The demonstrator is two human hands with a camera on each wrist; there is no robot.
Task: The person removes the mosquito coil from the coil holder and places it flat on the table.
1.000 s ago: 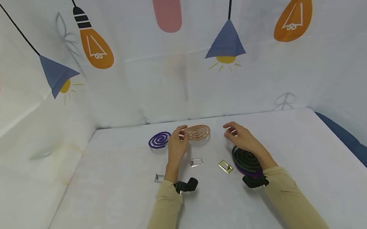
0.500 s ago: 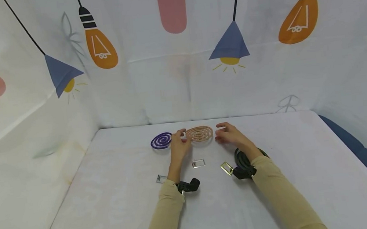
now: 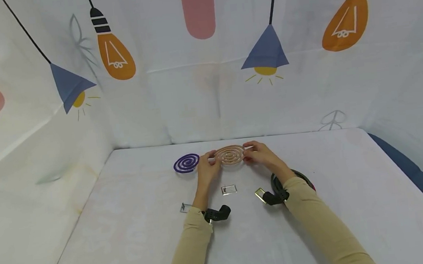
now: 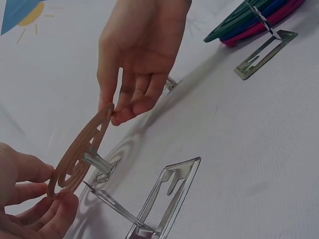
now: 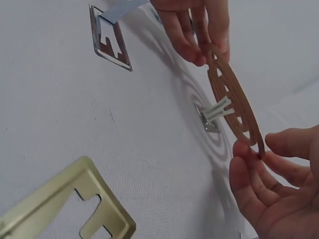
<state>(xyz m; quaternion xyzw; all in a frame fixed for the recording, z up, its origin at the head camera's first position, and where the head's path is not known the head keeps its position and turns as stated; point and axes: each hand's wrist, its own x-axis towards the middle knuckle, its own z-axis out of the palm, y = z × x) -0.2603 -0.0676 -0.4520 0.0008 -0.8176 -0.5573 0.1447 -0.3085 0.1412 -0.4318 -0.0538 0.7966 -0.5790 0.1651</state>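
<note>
A tan mosquito coil [image 3: 230,155] is held up off the table between both hands. My left hand [image 3: 208,170] pinches its left edge, and my right hand [image 3: 260,155] pinches the opposite edge; the right wrist view shows thumb and fingers about the rim. Under the coil stands a small metal coil stand [image 5: 211,119], its prongs upright close to the coil's middle. I cannot tell whether they touch. Left of my left hand is a purple coil [image 3: 186,163], raised over the table. A silver stand [image 3: 229,189] lies nearer, between the forearms.
Another silver stand [image 3: 185,207] sits by the left wrist. Beside the right wrist lies a gold stand [image 3: 259,193]. A stack of coils [image 4: 261,17], green, blue and pink, is partly hidden under the right forearm in the head view. A white curtain hangs behind the table [image 3: 128,225].
My right hand has moved left, from beyond the coil stack to the tan coil's right edge, and now pinches it. My left hand has stayed at the coil's left edge.
</note>
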